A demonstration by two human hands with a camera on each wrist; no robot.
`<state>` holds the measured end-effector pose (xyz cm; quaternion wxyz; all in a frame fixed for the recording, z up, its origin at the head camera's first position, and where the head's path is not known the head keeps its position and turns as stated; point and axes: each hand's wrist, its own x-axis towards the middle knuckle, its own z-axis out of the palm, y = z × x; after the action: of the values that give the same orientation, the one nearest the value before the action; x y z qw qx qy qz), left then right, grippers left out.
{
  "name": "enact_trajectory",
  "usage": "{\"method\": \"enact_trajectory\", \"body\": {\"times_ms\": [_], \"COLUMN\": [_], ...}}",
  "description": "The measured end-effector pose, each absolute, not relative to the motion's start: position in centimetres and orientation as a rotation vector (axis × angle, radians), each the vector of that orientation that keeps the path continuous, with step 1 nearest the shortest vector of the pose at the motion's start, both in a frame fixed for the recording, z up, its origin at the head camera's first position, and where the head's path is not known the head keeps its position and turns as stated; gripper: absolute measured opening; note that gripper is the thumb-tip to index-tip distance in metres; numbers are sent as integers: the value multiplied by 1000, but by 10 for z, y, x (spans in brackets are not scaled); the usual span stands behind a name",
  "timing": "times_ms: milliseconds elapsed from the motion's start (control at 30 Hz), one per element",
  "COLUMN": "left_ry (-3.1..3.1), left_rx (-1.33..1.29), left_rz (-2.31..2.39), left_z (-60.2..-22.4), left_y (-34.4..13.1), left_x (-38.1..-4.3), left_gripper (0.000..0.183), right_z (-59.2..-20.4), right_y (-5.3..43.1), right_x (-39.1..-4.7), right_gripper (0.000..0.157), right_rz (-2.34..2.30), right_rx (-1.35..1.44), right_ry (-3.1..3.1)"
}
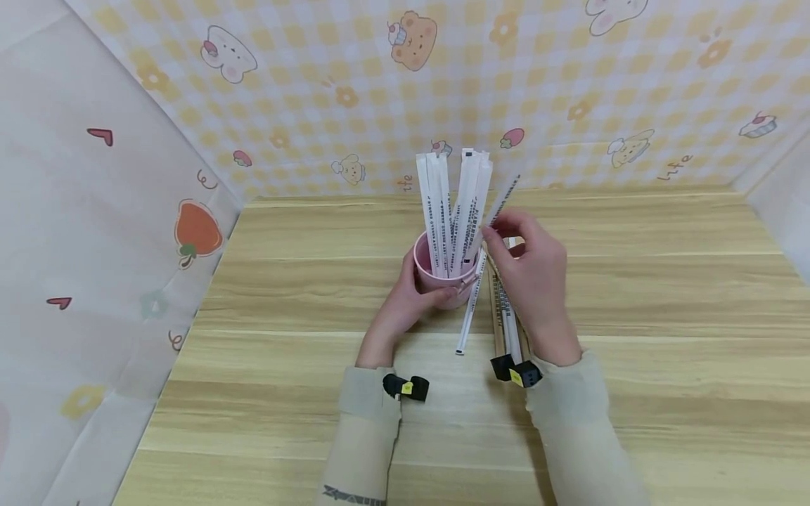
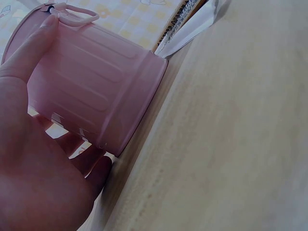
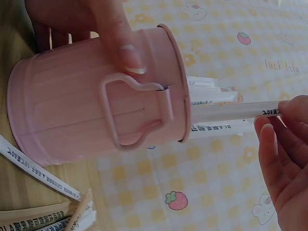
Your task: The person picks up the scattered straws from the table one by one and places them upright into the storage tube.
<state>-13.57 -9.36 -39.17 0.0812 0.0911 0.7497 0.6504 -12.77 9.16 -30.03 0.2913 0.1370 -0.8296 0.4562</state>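
Observation:
A pink metal bucket (image 2: 96, 82) with small side handles stands upright on the table, holding several white paper-wrapped straws (image 1: 435, 211). My left hand (image 1: 405, 299) is wrapped around its side, thumb across the front near a handle (image 3: 109, 113). Above the rim, my right hand (image 1: 536, 274) pinches one wrapped straw (image 3: 231, 110) between thumb and fingers. That straw slants, and its lower part runs down behind the bucket's rim in the right wrist view. Just right of the bucket, a single wrapped straw (image 1: 470, 316) lies on the table.
Beneath and beside my right forearm lies a small bunch of white and brown wrapped straws (image 1: 506, 316). The wood-grain table (image 1: 304, 281) meets a checked, cartoon-printed backdrop (image 1: 354, 126) behind and a pale printed sheet (image 1: 114, 211) on the left.

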Motion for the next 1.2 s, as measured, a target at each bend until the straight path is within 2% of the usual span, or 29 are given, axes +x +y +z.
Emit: {"method": "enact_trajectory", "body": {"times_ms": [233,700,1200], "left_ry": [2214,2232,2249], "left_rx": [270,280,289], "left_rz": [1937,1920,1970], "left_z": [-372,-368,-400], "left_y": [-94,-94,-94], "left_x": [-127,-129,-140], "left_gripper": [97,97,97], "right_z": [-311,-328,-332], "right_y": [87,85,88], "right_x": [-133,-142,-143], "right_gripper": [23,20,20], "right_rz": [1176,1129,1153], "right_rx": [345,258,234], "right_ry": [-2329,-2547,-2614]}}
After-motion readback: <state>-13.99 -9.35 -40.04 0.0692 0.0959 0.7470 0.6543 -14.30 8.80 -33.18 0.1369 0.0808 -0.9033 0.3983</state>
